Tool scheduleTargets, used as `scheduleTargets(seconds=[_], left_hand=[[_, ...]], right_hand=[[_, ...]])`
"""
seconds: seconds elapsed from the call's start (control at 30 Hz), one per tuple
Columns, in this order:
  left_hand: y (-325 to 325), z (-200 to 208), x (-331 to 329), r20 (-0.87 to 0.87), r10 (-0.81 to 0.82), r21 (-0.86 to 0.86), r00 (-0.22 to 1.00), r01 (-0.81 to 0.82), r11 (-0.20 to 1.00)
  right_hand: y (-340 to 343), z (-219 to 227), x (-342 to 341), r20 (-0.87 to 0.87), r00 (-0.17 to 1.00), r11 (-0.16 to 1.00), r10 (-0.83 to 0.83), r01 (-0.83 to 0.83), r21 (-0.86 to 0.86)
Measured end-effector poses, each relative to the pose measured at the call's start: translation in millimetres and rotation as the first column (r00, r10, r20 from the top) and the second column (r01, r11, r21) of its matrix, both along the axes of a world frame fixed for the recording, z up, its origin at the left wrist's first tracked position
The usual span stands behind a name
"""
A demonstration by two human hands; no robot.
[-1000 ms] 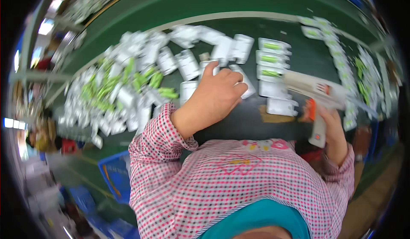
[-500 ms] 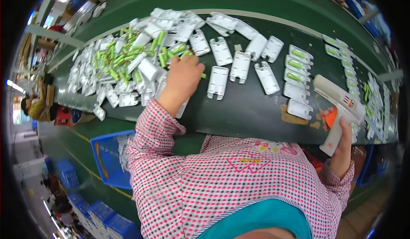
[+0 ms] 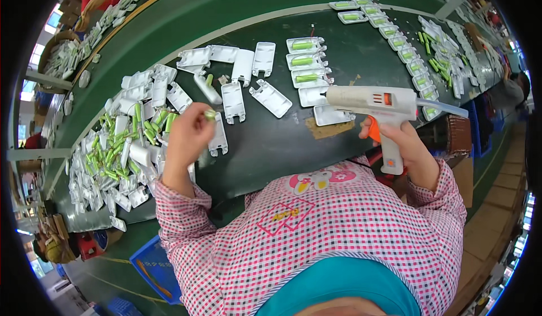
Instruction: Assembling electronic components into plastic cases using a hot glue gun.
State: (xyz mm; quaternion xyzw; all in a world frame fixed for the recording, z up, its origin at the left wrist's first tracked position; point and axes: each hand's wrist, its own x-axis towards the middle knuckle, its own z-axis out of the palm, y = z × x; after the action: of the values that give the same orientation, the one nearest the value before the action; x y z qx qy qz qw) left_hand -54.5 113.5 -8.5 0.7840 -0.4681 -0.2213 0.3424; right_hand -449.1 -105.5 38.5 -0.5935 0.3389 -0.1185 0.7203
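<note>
Closed in a pinch, my left hand (image 3: 187, 131) holds a small green battery (image 3: 210, 114) above the white plastic shells beside the pile. A white shell (image 3: 218, 138) lies just right of those fingers. My right hand (image 3: 416, 149) grips a white hot glue gun (image 3: 370, 97) by its handle, with fingers at the orange trigger. Out of the gun's rear sticks a pale glue stick (image 3: 443, 106). The gun's front end is beside a bare white shell (image 3: 312, 97). Above that shell, several shells in a column hold green batteries (image 3: 305, 62).
A heap of white shells and green batteries (image 3: 116, 146) covers the left of the dark table (image 3: 248, 166). Filled shells (image 3: 398, 42) form a long row at right, with another pile (image 3: 446, 51) beyond. Brown cardboard (image 3: 327, 128) lies under the near shell. A blue crate (image 3: 158, 268) stands below left.
My left hand has come away from the pile with a green battery. The glue gun has swung level and nearer the shell column. The whole view has turned.
</note>
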Motion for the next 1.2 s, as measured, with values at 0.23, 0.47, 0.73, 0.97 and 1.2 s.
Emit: scheduleTargets(seconds=[0.23, 0.47, 0.73, 0.97, 1.2], left_hand=[[-12.4, 36.9, -17.2, -0.585, -0.226, -0.573, 0.779, -0.199, 0.795], [-58.7, -13.6, -70.4, -0.499, -0.202, -0.299, 0.843, 0.051, 0.953], [-129.3, -26.3, -121.9, 0.092, -0.277, -0.344, 0.956, 0.292, 0.892], [-150.1, -42.6, -129.6, 0.388, -0.223, -0.303, 0.894, 0.352, 0.886], [-151.8, -49.3, -123.3, 0.403, -0.215, -0.294, 0.890, 0.348, 0.890]], right_hand=[[-10.6, -16.1, 9.7, -0.013, 0.995, 0.994, 0.098, -0.098, -0.040], [-14.2, -16.5, 11.3, -0.051, 0.991, 0.991, 0.122, -0.124, -0.055], [-13.7, -9.8, -2.0, -0.121, 0.992, 0.997, 0.037, -0.044, -0.057], [-13.5, -7.7, -13.8, -0.096, 0.995, 0.999, 0.023, -0.021, 0.026], [-8.9, -8.2, -9.6, 0.031, 1.000, 0.999, -0.003, 0.002, 0.036]])
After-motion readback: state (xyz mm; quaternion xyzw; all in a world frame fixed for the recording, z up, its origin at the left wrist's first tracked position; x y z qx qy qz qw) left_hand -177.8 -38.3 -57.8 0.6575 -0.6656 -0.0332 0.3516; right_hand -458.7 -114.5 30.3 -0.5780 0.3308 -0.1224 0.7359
